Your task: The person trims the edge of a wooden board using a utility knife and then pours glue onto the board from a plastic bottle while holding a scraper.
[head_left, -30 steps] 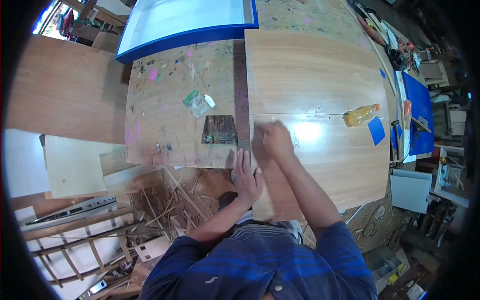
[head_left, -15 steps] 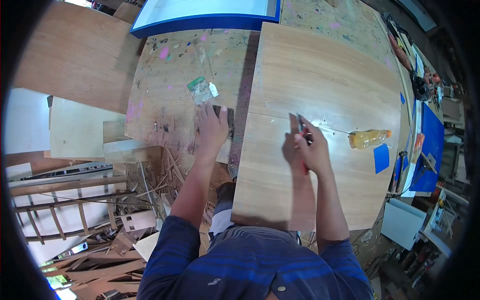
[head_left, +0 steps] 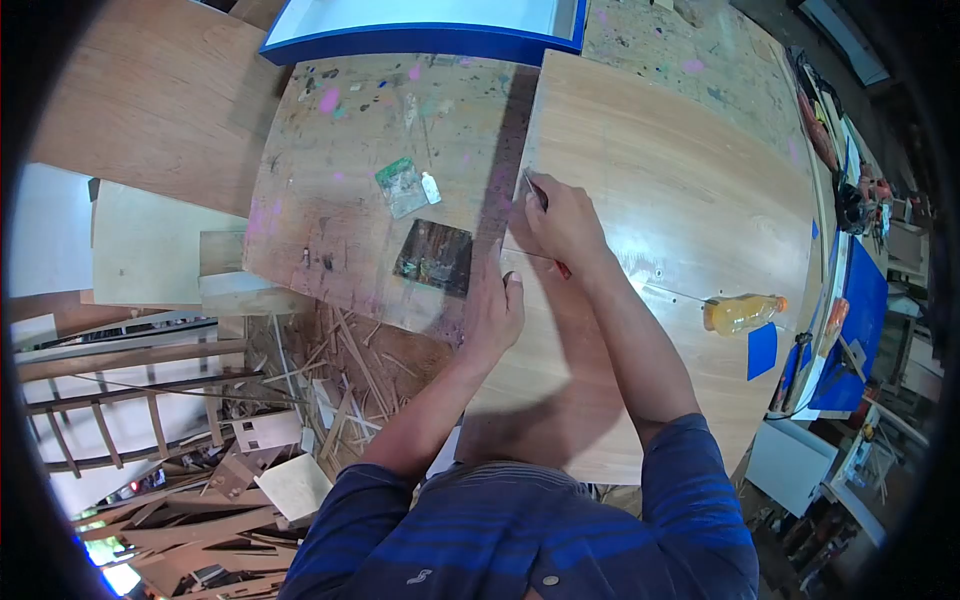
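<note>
My right hand [head_left: 565,222] is closed around a slim red-handled tool [head_left: 563,269] with a narrow metal tip. The tip meets the left edge of a large wood-grain board [head_left: 660,170]; the exact kind of tool is hard to make out. My left hand [head_left: 493,312] lies along that same edge, nearer my body, fingers stretched out and thumb apart, holding nothing. Left of it, a dark square piece [head_left: 434,256] rests on the paint-spotted bench [head_left: 330,170]. Just beyond are a green and clear packet [head_left: 401,188] and a small white bottle [head_left: 431,187].
On the board's right side lie a bottle of yellow liquid [head_left: 743,314] and a blue square [head_left: 762,351]. A blue-edged white panel [head_left: 420,42] sits at the far side. Wood offcuts [head_left: 350,370] litter the floor at left. Tools and cords line the right edge.
My right hand has moved left and away from me, bringing the tool to the board's edge. My left hand has moved right, from the dark square to the board's edge, uncovering the square.
</note>
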A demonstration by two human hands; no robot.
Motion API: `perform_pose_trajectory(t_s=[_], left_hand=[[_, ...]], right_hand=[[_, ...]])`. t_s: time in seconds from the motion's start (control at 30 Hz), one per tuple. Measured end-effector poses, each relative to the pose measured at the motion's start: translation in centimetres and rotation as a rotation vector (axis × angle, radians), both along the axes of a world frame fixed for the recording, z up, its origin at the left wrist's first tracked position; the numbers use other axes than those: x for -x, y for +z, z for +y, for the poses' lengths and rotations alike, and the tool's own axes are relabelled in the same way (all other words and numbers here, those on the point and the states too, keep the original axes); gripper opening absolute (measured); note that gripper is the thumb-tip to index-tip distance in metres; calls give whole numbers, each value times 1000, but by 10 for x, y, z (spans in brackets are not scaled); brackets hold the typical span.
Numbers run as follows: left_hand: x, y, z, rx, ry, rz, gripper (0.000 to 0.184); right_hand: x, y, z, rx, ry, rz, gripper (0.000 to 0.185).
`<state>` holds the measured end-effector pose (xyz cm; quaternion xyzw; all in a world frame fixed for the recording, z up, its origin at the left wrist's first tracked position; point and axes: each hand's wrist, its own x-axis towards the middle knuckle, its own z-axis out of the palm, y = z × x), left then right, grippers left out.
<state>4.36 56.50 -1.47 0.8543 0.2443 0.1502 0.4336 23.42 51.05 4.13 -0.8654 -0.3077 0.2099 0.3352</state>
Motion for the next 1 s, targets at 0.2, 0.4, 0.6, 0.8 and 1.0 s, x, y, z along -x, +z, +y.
perform_pose_trajectory(t_s=[0.2, 0.4, 0.6, 0.8, 1.0], left_hand=[[3, -2, 4, 118, 4, 9, 62], [4, -10, 5, 64, -5, -63, 62], [3, -4, 1, 103, 14, 11, 62], [4, -17, 3, 55, -7, -43, 63], [2, -7, 5, 50, -13, -29, 64]], right_hand=[[22, -6, -20, 17, 77, -53, 38], [11, 0, -9, -32, -1, -21, 35], [-27, 4, 21, 29, -1, -9, 37], [-21, 2, 16, -12, -21, -54, 38], [-30, -4, 30, -22, -52, -62, 36]])
